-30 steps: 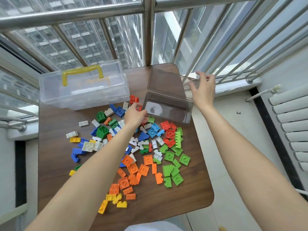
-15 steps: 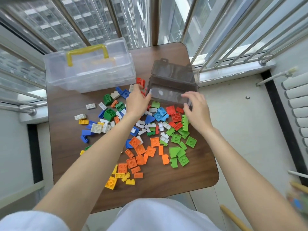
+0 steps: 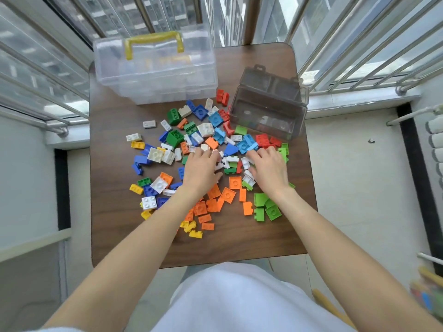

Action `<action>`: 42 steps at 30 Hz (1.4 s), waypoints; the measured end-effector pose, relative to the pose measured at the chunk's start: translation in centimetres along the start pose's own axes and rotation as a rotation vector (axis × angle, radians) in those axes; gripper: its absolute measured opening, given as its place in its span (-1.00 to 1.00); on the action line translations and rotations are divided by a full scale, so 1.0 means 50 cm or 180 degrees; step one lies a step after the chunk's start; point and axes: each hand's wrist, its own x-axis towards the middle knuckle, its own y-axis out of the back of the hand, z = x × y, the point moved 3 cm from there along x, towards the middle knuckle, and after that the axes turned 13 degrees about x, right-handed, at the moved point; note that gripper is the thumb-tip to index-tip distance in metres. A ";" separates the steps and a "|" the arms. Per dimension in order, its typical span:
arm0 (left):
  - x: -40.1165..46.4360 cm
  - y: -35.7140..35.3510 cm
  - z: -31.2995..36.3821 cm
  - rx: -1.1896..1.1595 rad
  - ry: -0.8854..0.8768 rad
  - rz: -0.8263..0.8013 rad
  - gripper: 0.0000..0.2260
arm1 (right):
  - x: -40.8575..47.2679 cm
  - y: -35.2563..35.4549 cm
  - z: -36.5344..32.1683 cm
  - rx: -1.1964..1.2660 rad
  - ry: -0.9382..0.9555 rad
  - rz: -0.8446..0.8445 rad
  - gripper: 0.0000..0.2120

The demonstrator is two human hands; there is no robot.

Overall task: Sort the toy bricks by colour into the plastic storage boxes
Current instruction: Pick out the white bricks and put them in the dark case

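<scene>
Below, both hands rest palm-down on a scatter of small multicoloured plastic toy bricks point(image 3: 215, 161) on the dark wooden surface point(image 3: 115, 236): left hand point(image 3: 202, 167) and right hand point(image 3: 269, 167), fingers spread. Farther off stand a clear plastic storage box with a yellow handle point(image 3: 155, 68) on the left and an open smoky-grey plastic box point(image 3: 268, 113) on the right.

We see a dark wooden table point(image 3: 115, 236) bearing scattered toy bricks point(image 3: 213, 204) of many colours, a clear storage box point(image 3: 155, 75) with a yellow handle at the far left, and an open smoky-grey box point(image 3: 268, 116) at the far right.
</scene>
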 end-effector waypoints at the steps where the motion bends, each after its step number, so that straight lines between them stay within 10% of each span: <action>1: 0.000 -0.003 0.003 0.0075 0.0033 0.0011 -0.66 | -0.001 0.002 0.000 0.0036 -0.0010 0.0025 -0.70; 15: -0.026 -0.017 -0.017 -0.0138 0.0113 0.0477 -0.83 | -0.065 0.016 0.018 0.1182 -0.0371 0.0613 -0.86; 21: 0.017 0.004 -0.007 0.0032 -0.0314 0.0308 -0.51 | -0.072 -0.024 -0.030 0.0406 -0.0023 -0.0223 -0.84; 31: 0.004 0.003 -0.005 0.0061 -0.0251 -0.0043 -0.73 | -0.035 0.019 0.010 0.0388 -0.0376 0.0377 -0.83; 42: -0.019 -0.021 0.004 -0.0144 -0.0246 -0.0106 -0.51 | -0.060 -0.035 -0.032 0.0424 -0.0670 -0.0462 -0.59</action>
